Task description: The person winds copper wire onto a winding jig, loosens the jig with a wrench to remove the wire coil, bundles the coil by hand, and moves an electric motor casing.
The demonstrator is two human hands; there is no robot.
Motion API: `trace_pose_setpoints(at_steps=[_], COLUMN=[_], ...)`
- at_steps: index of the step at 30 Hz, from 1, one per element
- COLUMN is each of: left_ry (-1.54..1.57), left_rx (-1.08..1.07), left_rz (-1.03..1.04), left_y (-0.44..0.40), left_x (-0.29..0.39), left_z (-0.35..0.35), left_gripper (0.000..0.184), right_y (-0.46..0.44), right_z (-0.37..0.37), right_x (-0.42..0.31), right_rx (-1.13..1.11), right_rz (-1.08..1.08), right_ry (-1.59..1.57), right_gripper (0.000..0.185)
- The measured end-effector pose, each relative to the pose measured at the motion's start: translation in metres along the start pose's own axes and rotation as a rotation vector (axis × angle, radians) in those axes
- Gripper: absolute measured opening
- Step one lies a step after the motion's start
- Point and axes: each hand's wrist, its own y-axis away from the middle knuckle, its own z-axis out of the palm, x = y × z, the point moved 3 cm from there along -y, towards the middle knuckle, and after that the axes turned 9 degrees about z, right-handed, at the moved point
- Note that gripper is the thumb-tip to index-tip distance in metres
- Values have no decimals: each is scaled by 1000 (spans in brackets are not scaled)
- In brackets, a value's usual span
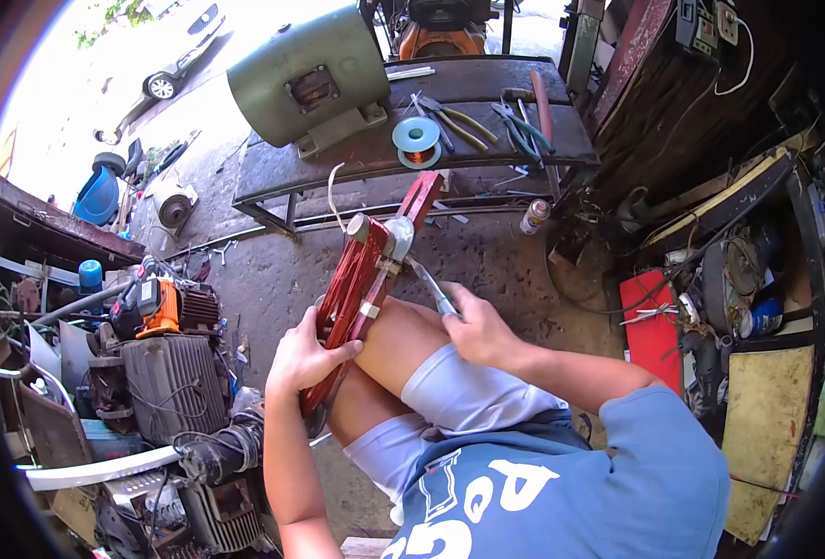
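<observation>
Across my lap a long red frame [343, 298] lies tilted, with what look like red-brown strands running along it and a pale round peg at its far end. My left hand [308, 354] is closed around its near part, thumb across the top. In my right hand [478, 326] is a slim metal hand tool [436, 291] with a blue-grey handle; its tip reaches the side of the frame near a whitish wrapped part [398, 238]. I cannot tell the tool's exact kind. A thin pale strip [332, 191] curls up from the far end.
Ahead, a dark metal table [319, 172] bears a green motor housing [310, 79], a spool of copper wire [417, 142], pliers [456, 121] and a hammer [542, 107]. Motor parts [172, 387] crowd the left. A spray can [535, 216] stands on the floor; a cluttered shelf [767, 307] is right.
</observation>
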Motion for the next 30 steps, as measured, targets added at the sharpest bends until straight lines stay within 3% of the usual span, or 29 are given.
trace_pose_setpoints(at_steps=[5,8,9,10,12,13,14,16,22,26,30], left_ry=[-15,44,69,117,216,242,272,326,471,514,581], left_rx=[48,33,19,2,-35,-64,-78,-110,-201,-209,-244], left_rz=[-87,-74,-71,-47,2,4,3,8,-31,13,-2], left_y=[-1,-8,-10,-13,-18,-21,-22,-27,-33,-37,-36], left_x=[-5,-19,-23,-24,-26,-27,-28,-30,-36,-42,-34], left_z=[1,1,0,0,-1,-2,-2,0,-1,3,4], left_gripper=[84,80,79,78,76,74,73,73,69,69,62], right_y=[-25,-24,-24,-27,-14,-1,8,5,-4,-94,-151], right_z=[25,-6,-13,-19,-13,-19,-27,-20,-48,-50,-65], right_x=[26,17,21,26,31,21,5,21,36,68,71], right_rx=[71,-318,-399,-614,-592,-621,-447,-224,425,521,193], right_rz=[-176,190,132,87,-338,-277,-506,-689,-752,-251,91], right_ry=[24,-442,-596,-540,-466,-289,114,138,334,-694,-1334], right_gripper=[50,51,51,55,63,72,77,60,12,44,51])
